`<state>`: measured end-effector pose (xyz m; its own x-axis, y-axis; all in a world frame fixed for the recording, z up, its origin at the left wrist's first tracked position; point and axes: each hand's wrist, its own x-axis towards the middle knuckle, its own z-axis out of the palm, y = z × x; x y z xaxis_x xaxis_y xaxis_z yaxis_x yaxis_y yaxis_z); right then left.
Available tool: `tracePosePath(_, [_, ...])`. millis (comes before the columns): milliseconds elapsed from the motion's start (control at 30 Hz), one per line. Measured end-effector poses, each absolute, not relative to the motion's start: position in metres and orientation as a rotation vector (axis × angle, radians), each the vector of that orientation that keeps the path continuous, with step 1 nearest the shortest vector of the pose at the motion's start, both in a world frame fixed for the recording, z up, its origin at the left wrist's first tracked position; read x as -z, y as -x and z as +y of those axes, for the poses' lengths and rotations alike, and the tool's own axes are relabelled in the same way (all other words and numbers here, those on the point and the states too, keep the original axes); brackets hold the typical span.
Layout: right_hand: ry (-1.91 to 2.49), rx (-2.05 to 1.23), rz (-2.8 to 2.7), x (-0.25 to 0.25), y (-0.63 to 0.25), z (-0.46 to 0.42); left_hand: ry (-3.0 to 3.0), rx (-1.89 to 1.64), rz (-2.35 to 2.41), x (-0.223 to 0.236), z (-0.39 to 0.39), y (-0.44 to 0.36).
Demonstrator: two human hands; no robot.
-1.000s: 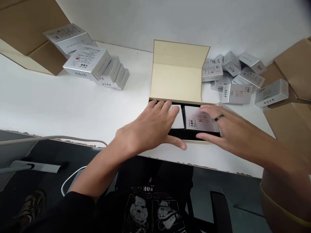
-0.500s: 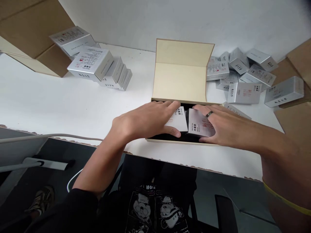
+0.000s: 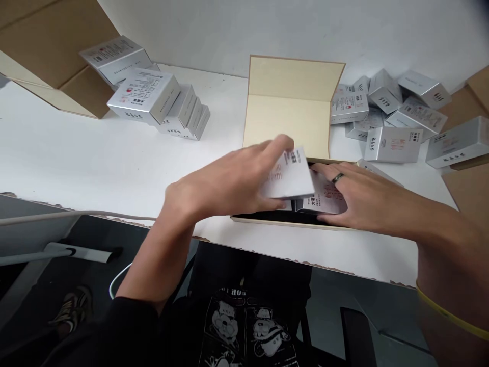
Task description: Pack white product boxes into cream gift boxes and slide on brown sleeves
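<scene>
My left hand (image 3: 229, 178) is closed around a small silver-white tea box (image 3: 292, 176), holding it tilted above a long cream box (image 3: 286, 122) with its lid standing up at the back. Another small carton (image 3: 288, 205) shows partly beneath it. Inside the cream box's right half sits a second silver tea box (image 3: 321, 196) with red and black print. My right hand (image 3: 367, 199), wearing a ring, grips that one by its sides; its right end is hidden under the palm.
Silver tea boxes (image 3: 143, 94) are stacked at the left beside an open brown carton (image 3: 80, 92). Several more silver boxes (image 3: 393, 145) lie heaped at the back right near cardboard (image 3: 471, 188). A grey cable (image 3: 76, 216) runs along the white table's (image 3: 57, 158) front edge.
My left hand has raised its tea box up out of the cream box and tilted it, uncovering part of a carton below. My right hand keeps its grip on the other tea box.
</scene>
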<state>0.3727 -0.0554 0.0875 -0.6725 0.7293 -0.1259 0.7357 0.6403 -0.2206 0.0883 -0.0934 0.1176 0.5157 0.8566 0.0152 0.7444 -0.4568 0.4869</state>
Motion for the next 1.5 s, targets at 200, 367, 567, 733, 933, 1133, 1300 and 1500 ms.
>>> tracePosePath(200, [-1.254, 0.394, 2.798, -0.089, -0.372, -0.056, -2.229, -0.572, 1.316, -0.13, -0.097, -0.081])
tracePosePath(367, [-1.257, 0.399, 2.786, -0.092, -0.372, -0.059, -2.156, -0.439, 1.332, -0.121, -0.099, -0.087])
tracePosePath(567, [-1.244, 0.359, 2.757, -0.092, -0.375, -0.057, -2.393, 0.062, 1.231, -0.115, -0.093, -0.1])
tracePosePath(733, [-1.369, 0.465, 2.731, -0.099, -0.378, -0.06, -2.461, 0.179, 1.189, -0.113, -0.088, -0.106])
tracePosePath(933, [-1.539, 0.489, 2.731, -0.107, -0.381, -0.07, -2.448, 0.29, 1.173, -0.117, -0.091, -0.104])
tracePosePath(1133, [-1.565, 0.559, 2.619, -0.108, -0.38, -0.068, -2.434, 0.196, 1.158, -0.116, -0.092, -0.106])
tracePosePath(1300, [-1.431, 0.487, 2.616, -0.111, -0.371, -0.067, -2.424, 0.174, 1.154, -0.115, -0.094, -0.107])
tracePosePath(1500, [-1.124, 0.452, 2.581, -0.108, -0.342, -0.066, -2.409, 0.202, 1.165, -0.116, -0.096, -0.109])
